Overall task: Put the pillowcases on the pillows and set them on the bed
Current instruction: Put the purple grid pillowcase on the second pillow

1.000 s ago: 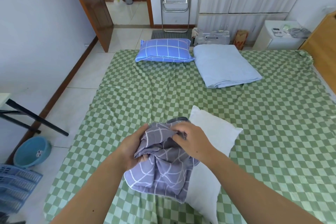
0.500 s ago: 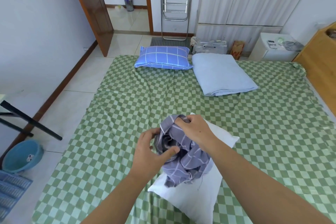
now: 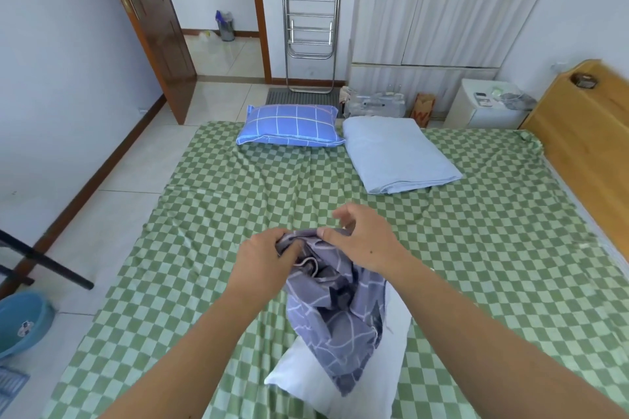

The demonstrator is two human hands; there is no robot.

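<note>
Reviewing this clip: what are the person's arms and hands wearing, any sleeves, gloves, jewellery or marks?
Nothing worn shows: both forearms are bare to the frame edge, with no sleeves, gloves, watch or rings on the left hand or right hand. The right hand's back has a small dark mole.

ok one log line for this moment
step: opening pillowcase | left hand: grips it | right hand: pinches it | white pillow: bare, underneath

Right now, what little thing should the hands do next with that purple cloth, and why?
Probably spread the pillowcase open to find its mouth. Both the left hand and right hand hold it bunched, and the white pillow beneath is bare.
</note>
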